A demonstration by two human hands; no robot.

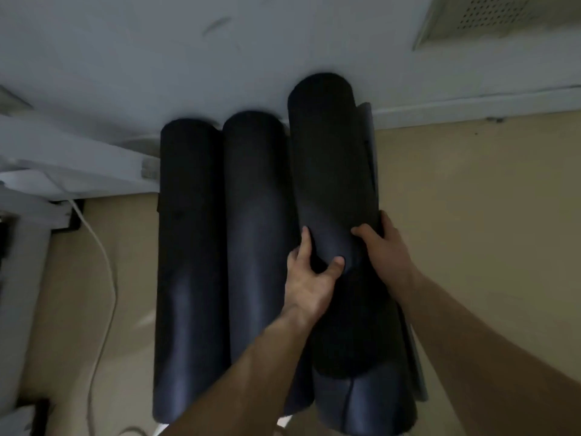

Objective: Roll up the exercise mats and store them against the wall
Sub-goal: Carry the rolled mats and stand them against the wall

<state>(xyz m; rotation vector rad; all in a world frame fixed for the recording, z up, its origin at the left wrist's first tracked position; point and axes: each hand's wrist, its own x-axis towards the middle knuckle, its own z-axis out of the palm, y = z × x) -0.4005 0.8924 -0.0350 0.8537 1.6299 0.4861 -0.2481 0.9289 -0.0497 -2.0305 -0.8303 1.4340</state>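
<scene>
Three dark rolled exercise mats lie side by side on the floor, their far ends at the white wall (220, 58): a left roll (188, 247), a middle roll (256, 221) and a right roll (361, 398). A fourth rolled mat (327, 165) rests on top of the right roll, its far end raised against the wall and its loose outer edge sticking out on the right. My left hand (309, 278) grips the near end of this top mat from the left. My right hand (382, 247) grips it from the right.
Beige floor (471, 215) spreads to the right of the mats. A white cable (103, 262) runs along the floor on the left beside white furniture (63, 171). A perforated vent panel (490, 17) sits on the wall at the top right.
</scene>
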